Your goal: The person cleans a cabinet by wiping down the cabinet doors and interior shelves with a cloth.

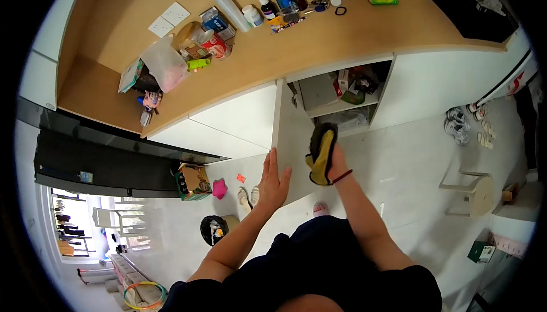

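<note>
My left hand (pixel 274 182) rests against the edge of an opened white cabinet door (pixel 293 147), its fingers stretched out and holding nothing. To the right of the door, my right hand (pixel 337 162) grips a yellow and black shoe or glove-like item (pixel 323 152); which of the two I cannot tell. Most of the fingers are hidden behind that item. Beyond the door, the open cabinet (pixel 319 108) shows shelves with boxes and dark items (pixel 360 87) on the upper one and clear plastic bags on the lower one.
Bottles (pixel 282 0), a red can (pixel 216 45) and a plastic bag (pixel 165 64) stand on the wooden counter (pixel 256 61). On the floor are a bin (pixel 214 230), a cardboard box (pixel 194 181), shoes (pixel 457 125) and a stool (pixel 480 196).
</note>
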A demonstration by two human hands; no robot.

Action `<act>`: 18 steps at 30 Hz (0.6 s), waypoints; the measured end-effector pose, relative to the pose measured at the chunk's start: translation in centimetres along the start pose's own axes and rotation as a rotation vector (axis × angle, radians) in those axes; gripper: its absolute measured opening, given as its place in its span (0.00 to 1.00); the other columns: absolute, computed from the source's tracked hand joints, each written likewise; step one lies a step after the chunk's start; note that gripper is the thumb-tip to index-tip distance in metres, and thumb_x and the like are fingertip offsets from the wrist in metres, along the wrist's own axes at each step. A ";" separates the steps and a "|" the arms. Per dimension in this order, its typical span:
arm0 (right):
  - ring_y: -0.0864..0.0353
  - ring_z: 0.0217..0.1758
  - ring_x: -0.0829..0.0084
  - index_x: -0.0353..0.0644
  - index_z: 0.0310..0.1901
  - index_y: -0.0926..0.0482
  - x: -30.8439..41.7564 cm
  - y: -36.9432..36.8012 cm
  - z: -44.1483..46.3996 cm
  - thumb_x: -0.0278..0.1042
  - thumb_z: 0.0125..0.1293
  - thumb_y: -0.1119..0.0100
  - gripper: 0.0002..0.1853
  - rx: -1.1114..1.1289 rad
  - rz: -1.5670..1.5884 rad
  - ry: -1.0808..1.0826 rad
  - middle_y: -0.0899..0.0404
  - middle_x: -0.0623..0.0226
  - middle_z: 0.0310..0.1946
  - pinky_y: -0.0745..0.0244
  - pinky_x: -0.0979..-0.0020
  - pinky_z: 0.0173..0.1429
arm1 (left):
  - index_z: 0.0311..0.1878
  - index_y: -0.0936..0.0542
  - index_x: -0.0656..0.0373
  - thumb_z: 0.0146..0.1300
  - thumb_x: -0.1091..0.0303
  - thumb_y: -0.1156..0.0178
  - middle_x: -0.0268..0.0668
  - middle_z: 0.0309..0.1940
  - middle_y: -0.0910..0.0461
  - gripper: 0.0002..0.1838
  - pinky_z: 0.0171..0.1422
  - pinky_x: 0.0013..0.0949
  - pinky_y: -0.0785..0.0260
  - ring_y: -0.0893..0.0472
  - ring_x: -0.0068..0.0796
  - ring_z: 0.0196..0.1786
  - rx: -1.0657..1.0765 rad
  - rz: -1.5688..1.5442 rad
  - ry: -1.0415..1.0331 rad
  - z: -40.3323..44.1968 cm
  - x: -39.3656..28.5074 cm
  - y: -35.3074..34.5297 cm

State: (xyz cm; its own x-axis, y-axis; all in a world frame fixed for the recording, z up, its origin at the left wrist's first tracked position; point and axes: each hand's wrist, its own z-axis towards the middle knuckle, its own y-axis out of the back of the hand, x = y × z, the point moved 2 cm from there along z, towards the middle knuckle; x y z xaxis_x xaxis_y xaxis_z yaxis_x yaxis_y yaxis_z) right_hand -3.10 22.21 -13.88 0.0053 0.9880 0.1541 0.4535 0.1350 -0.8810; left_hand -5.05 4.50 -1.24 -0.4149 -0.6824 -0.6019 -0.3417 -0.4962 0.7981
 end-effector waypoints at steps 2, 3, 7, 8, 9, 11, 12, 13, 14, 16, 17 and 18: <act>0.21 0.39 0.70 0.49 0.51 0.26 -3.3 -1.1 -0.6 0.51 0.72 0.57 0.18 0.168 -0.120 0.079 0.21 0.67 0.40 0.22 0.63 0.42 | 0.72 0.52 0.64 0.68 0.55 0.53 0.59 0.68 0.47 0.36 0.70 0.45 0.46 0.43 0.58 0.70 -0.012 -0.014 -0.018 0.0 0.3 -0.3; 0.22 0.48 0.66 0.43 0.56 0.29 -6.0 -0.8 -0.5 0.49 0.73 0.59 0.21 0.113 -0.375 0.213 0.23 0.64 0.47 0.25 0.66 0.52 | 0.72 0.52 0.64 0.68 0.56 0.53 0.59 0.68 0.48 0.36 0.70 0.45 0.45 0.43 0.58 0.70 -0.017 -0.016 -0.023 0.0 0.5 -0.3; 0.30 0.62 0.59 0.37 0.62 0.35 -13.0 -1.3 -2.3 0.40 0.72 0.58 0.22 0.122 -0.892 0.593 0.28 0.54 0.57 0.34 0.64 0.63 | 0.72 0.52 0.65 0.67 0.56 0.54 0.58 0.68 0.46 0.36 0.70 0.44 0.46 0.41 0.56 0.69 -0.031 0.014 -0.029 0.1 0.2 -0.4; 0.28 0.59 0.55 0.36 0.60 0.35 -12.1 -1.6 -1.1 0.40 0.71 0.58 0.21 0.136 -1.079 0.679 0.27 0.52 0.54 0.32 0.62 0.60 | 0.72 0.53 0.66 0.67 0.55 0.54 0.59 0.68 0.47 0.37 0.70 0.44 0.45 0.41 0.57 0.69 -0.001 0.032 0.001 0.1 -0.1 0.0; 0.27 0.56 0.51 0.36 0.59 0.35 -11.3 -2.0 0.1 0.39 0.71 0.57 0.20 0.135 -1.267 0.778 0.26 0.49 0.52 0.30 0.60 0.56 | 0.72 0.53 0.66 0.67 0.55 0.54 0.60 0.68 0.47 0.37 0.69 0.44 0.44 0.41 0.58 0.69 0.000 0.056 -0.018 0.2 0.1 0.3; 0.26 0.47 0.40 0.34 0.54 0.33 -8.0 -5.1 2.0 0.36 0.69 0.58 0.17 -0.239 -1.420 0.350 0.24 0.40 0.44 0.28 0.51 0.48 | 0.71 0.53 0.67 0.67 0.53 0.53 0.61 0.67 0.48 0.38 0.68 0.46 0.42 0.41 0.60 0.68 0.010 0.082 -0.031 0.0 0.4 0.5; 0.26 0.43 0.37 0.33 0.51 0.32 -7.7 -2.7 6.3 0.34 0.69 0.59 0.15 -0.274 -1.423 0.596 0.24 0.38 0.40 0.29 0.47 0.46 | 0.71 0.53 0.67 0.67 0.52 0.53 0.62 0.67 0.48 0.39 0.66 0.47 0.41 0.41 0.61 0.68 0.012 0.080 -0.027 0.0 0.3 0.3; 0.26 0.44 0.38 0.31 0.50 0.31 -5.5 -3.8 7.3 0.34 0.69 0.59 0.15 -0.269 -1.451 0.640 0.24 0.38 0.41 0.29 0.48 0.47 | 0.71 0.54 0.66 0.67 0.51 0.53 0.62 0.67 0.48 0.39 0.65 0.48 0.39 0.41 0.62 0.67 0.015 0.077 -0.025 0.0 0.1 0.0; 0.25 0.44 0.39 0.30 0.50 0.31 -4.6 -3.4 9.1 0.34 0.69 0.59 0.16 -0.260 -1.435 0.715 0.24 0.38 0.43 0.29 0.48 0.48 | 0.71 0.54 0.66 0.67 0.51 0.53 0.62 0.67 0.48 0.39 0.65 0.48 0.39 0.41 0.62 0.67 -0.003 0.067 -0.035 0.1 -0.1 -0.3; 0.25 0.46 0.40 0.30 0.51 0.31 -4.4 -3.5 7.6 0.33 0.69 0.58 0.16 -0.122 -1.348 0.600 0.24 0.37 0.43 0.30 0.49 0.50 | 0.71 0.53 0.67 0.67 0.51 0.52 0.62 0.67 0.48 0.39 0.65 0.48 0.39 0.40 0.62 0.67 -0.032 0.048 -0.045 0.0 -0.3 -0.5; 0.25 0.46 0.40 0.29 0.50 0.31 -5.9 -1.6 6.8 0.33 0.69 0.59 0.16 -0.102 -1.493 0.574 0.24 0.39 0.43 0.29 0.51 0.51 | 0.71 0.53 0.67 0.66 0.51 0.51 0.62 0.67 0.48 0.40 0.65 0.48 0.39 0.40 0.62 0.67 -0.033 0.058 -0.033 0.0 -0.2 -0.5; 0.25 0.51 0.44 0.28 0.55 0.33 -7.4 -0.9 3.9 0.33 0.69 0.57 0.18 -0.044 -1.586 0.455 0.25 0.41 0.48 0.29 0.55 0.55 | 0.71 0.53 0.66 0.66 0.52 0.51 0.63 0.67 0.48 0.40 0.65 0.48 0.40 0.40 0.62 0.66 -0.032 0.058 -0.014 0.1 0.1 -0.4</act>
State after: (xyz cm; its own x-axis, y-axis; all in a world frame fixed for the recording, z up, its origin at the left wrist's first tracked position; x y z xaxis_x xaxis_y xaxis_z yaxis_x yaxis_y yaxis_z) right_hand -6.99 15.06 -15.95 -0.2182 -0.2265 0.9492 0.2849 0.9155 0.2839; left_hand -5.01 4.69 -1.66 -0.4448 -0.7030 -0.5549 -0.2900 -0.4732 0.8319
